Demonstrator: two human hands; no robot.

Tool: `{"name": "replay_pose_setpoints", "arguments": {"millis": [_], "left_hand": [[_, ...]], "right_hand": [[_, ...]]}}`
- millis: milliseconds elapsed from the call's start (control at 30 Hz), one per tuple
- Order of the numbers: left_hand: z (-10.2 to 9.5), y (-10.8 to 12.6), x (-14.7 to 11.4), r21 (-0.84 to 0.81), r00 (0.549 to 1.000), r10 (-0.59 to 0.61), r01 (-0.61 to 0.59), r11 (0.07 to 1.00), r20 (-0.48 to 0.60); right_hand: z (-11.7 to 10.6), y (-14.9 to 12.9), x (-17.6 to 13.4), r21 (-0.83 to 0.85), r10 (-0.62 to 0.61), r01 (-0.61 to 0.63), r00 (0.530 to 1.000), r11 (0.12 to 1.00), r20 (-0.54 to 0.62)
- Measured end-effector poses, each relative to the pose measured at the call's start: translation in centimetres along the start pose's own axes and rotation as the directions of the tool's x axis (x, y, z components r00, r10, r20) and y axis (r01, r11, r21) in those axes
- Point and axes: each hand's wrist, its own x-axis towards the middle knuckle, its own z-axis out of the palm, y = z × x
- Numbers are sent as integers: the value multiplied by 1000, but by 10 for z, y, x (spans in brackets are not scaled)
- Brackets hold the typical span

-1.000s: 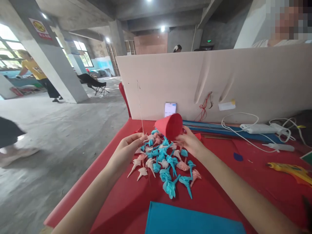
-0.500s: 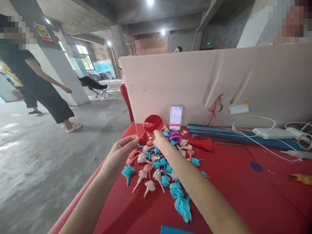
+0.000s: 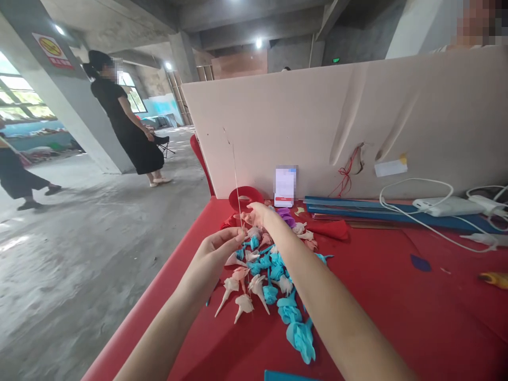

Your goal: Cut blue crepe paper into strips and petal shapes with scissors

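Now right hand point(image 3: 257, 214) nearer red cup point(image 3: 245, 197)

Paper flowers point(image 3: 270, 275) on table point(image 3: 397, 307), cup point(image 3: 246, 198) behind them, before board point(image 3: 317, 132).

Left hand point(image 3: 214, 254) pinched closed; right hand point(image 3: 257, 214) reaches forward, fingers curled.

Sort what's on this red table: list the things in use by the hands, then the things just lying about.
In use:
left hand pinching a thin wire
right hand reaching at the red cup
pile of paper flowers

Lying about:
power bank with white cable
blue sheets
yellow object
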Motion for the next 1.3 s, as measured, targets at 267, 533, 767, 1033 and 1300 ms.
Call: {"name": "replay_pose_setpoints", "arguments": {"millis": [267,533,767,1033,1300], "left_hand": [[18,-13,-5,-162,991,-83,100,982,109],[80,-18,-46,-110,872,-166,242,964,460],[128,-28,-63,36,752,-255,295,955,608],[146,-42,-68,138,665,-379,386,912,644],[151,-50,-65,121,657,-433,464,877,617]], "right_hand": [[-43,-28,-127,-260,-73,90,994,961,75],[-86,-15,-261,-435,-144,161,987,886,73],[-111,-6,-314,-434,-296,232,951,870,-84],[-132,13,-332,-465,-316,250,946,850,-70],[-138,21,-328,-503,-284,220,957,836,-52]]}}
